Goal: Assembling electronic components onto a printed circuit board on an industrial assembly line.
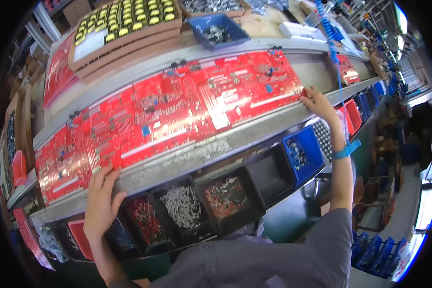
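Red circuit boards [168,108], dotted with small components, lie end to end along a metal rail track in front of me. My left hand [102,199] is at the near edge of the boards on the left, fingers stretched out over the rail and thumb spread apart. At the right end of the row, the fingertips of my right hand [320,104] touch the near corner of the last board; these fingers are slightly bent and apart. A blue wrist strap [346,150] circles my right wrist. Neither hand appears to grip anything.
Below the rail [216,144] hang black bins with loose parts [181,206] and a blue bin [305,151]. Beyond it sit a box of yellow-topped parts [129,19] and a blue tray [218,31]. A coiled blue cord [327,33] hangs at right. Another red board [348,69] lies farther along.
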The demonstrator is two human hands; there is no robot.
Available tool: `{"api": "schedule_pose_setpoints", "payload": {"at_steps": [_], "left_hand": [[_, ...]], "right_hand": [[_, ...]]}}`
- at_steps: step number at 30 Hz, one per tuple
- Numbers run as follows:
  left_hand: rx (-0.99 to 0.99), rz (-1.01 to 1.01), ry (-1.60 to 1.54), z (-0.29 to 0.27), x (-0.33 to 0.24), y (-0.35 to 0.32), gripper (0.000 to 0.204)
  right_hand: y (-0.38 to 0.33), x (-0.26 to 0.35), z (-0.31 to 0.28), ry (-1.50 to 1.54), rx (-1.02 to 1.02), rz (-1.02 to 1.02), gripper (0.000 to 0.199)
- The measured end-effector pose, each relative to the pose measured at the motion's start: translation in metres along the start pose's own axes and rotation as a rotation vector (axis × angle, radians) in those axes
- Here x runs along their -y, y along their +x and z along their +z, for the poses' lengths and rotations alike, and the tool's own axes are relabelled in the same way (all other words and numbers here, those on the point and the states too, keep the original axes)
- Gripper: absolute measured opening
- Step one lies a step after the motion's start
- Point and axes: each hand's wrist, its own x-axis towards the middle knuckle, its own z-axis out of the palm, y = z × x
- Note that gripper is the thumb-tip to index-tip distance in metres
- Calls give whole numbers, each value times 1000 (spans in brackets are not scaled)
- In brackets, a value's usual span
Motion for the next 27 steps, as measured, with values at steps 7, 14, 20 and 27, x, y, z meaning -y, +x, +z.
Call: {"api": "schedule_pose_setpoints", "payload": {"at_steps": [7, 14, 20, 27], "left_hand": [[60, -31, 22, 7, 5, 2, 50], [69, -20, 46, 6, 7, 3, 51], [65, -11, 18, 7, 5, 5, 49], [98, 28, 69, 6, 7, 13, 50]], "right_hand": [[7, -21, 11, -55, -9, -51, 55], [9, -19, 8, -14, 4, -68, 56], [8, -25, 11, -53, -61, -75, 59], [10, -34, 20, -64, -93, -28, 59]]}}
